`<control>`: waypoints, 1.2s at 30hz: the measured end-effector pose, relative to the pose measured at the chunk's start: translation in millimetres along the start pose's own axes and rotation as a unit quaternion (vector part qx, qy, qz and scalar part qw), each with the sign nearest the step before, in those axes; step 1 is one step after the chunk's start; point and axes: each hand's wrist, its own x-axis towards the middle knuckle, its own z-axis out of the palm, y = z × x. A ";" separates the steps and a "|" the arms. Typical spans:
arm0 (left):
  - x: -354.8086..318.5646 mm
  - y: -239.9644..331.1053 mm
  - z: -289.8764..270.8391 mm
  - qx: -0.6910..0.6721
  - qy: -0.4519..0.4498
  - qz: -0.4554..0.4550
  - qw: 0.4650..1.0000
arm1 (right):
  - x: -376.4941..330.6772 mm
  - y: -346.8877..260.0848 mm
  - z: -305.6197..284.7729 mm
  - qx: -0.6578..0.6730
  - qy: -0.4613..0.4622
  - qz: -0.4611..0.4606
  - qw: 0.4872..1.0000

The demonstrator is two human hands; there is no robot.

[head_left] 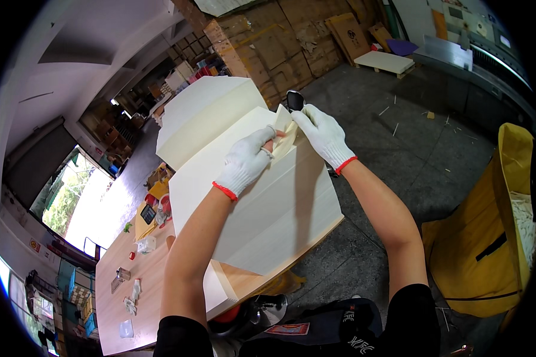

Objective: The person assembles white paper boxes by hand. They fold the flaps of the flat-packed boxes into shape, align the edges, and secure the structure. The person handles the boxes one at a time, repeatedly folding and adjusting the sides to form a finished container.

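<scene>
A thick stack of large white paper sheets (pixel 262 214) lies on the wooden table in front of me. Both hands wear white knit gloves with red cuffs, and some left fingertips are bare. At the stack's far right corner, cream paper strips (pixel 287 141) stand bent up between the hands. My left hand (pixel 247 157) rests over the sheets, its fingers curled round the strips' near side. My right hand (pixel 323 134) pinches at their other side, thumb and fingers together; its fingertips are partly hidden. Behind lies another stack of white sheets (pixel 205 116).
On the wooden table (pixel 110 285) at left lie a calculator (pixel 147 213), a metal tin (pixel 122 274) and crumpled gloves (pixel 131 303). A yellow sack (pixel 470 256) of paper scraps stands at right. Cardboard boxes (pixel 280 41) rise behind, and a machine (pixel 476 65) stands far right.
</scene>
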 end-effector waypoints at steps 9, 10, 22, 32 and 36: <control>3.6 -8.3 5.2 0.052 0.025 0.025 0.998 | -0.9 2.6 2.8 0.006 0.012 -0.006 1.000; 2.7 -6.5 3.8 0.048 0.023 0.014 0.998 | -0.8 1.2 2.7 0.006 0.011 -0.009 1.000; -5.2 3.0 1.3 -0.046 0.041 0.036 0.997 | 1.3 -2.4 -31.4 -0.133 -0.040 -0.005 0.990; -1.1 -3.0 2.1 -0.011 0.030 0.037 0.999 | 19.5 -10.0 -31.3 -0.286 -0.053 -0.273 0.917; -0.7 -4.2 2.7 -0.009 0.034 0.030 0.999 | 15.9 -9.4 -14.0 -0.038 -0.109 -0.013 0.993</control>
